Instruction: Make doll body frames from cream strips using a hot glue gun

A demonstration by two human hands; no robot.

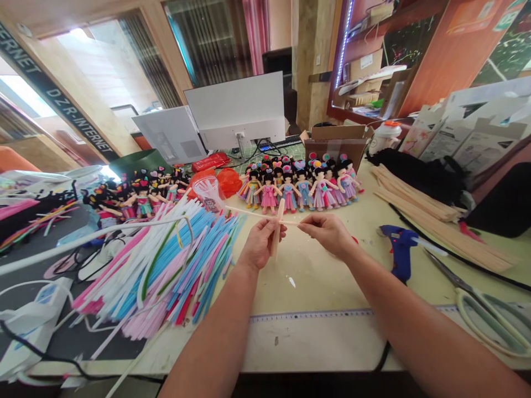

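Observation:
In the middle of the head view my left hand (258,243) is closed around a beige pipe cleaner bundle (275,243), which stands nearly upright between thumb and fingers. A thin beige pipe cleaner (246,213) crosses it sideways, sticking out far to the left. Its right end is pinched by the fingers of my right hand (329,232). How the pieces join is hidden by my left fingers. Just behind my hands stands a group of small pipe-cleaner dolls (288,193) in pink, blue and purple dresses.
Coloured pipe cleaners (174,265) lie heaped on the left, with more dolls (143,196) behind. To the right are a blue glue gun (396,249), scissors (477,298) and beige pipe cleaners (443,226). A ruler strip (307,315) runs along the front; a cardboard box (336,145) stands behind.

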